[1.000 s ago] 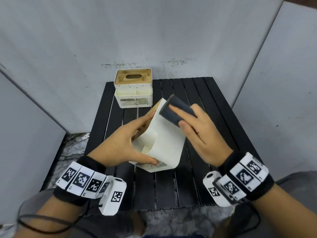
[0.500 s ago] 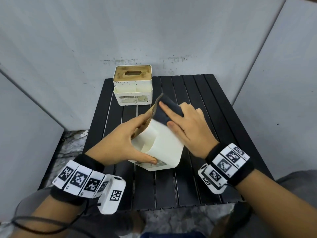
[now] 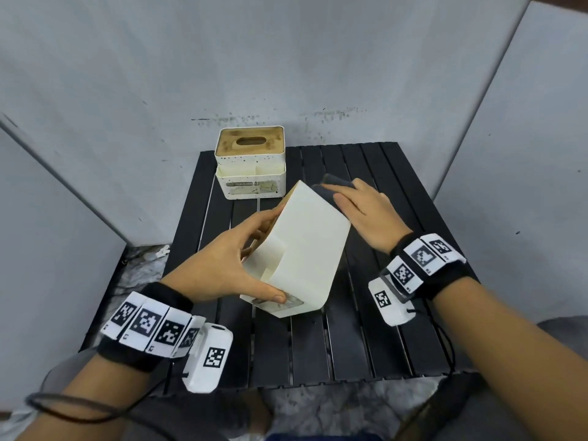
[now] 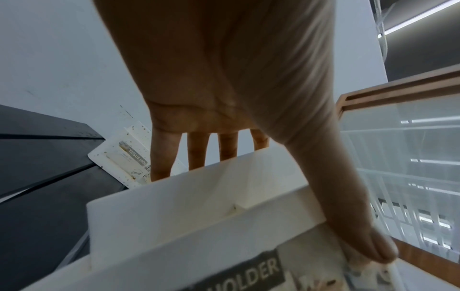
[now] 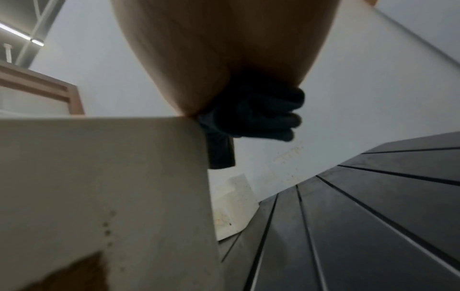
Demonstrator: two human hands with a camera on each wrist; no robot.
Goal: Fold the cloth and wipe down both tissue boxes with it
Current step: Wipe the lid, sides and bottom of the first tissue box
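A cream tissue box [image 3: 305, 249] stands tipped on the middle of the black slatted table [image 3: 366, 345]. My left hand [image 3: 229, 265] grips it, thumb [image 4: 368, 246] on the labelled front, fingers [image 4: 159, 157] over the far side. My right hand [image 3: 362, 211] presses the folded dark cloth [image 3: 334, 186] against the box's far right side; the cloth [image 5: 256, 116] bunches under the palm beside the box wall [image 5: 99, 187]. The second, speckled tissue box [image 3: 249, 167] with a wooden lid stands at the table's back left, untouched.
Grey panels wall the table in at the back and on both sides. Bare slats lie right of and in front of the tipped box. Rumpled grey sheeting [image 3: 140, 272] covers the floor left of the table.
My right hand has slid the cloth from the box's upper face over its far edge and down the right side. The left hand has kept its grip on the box.
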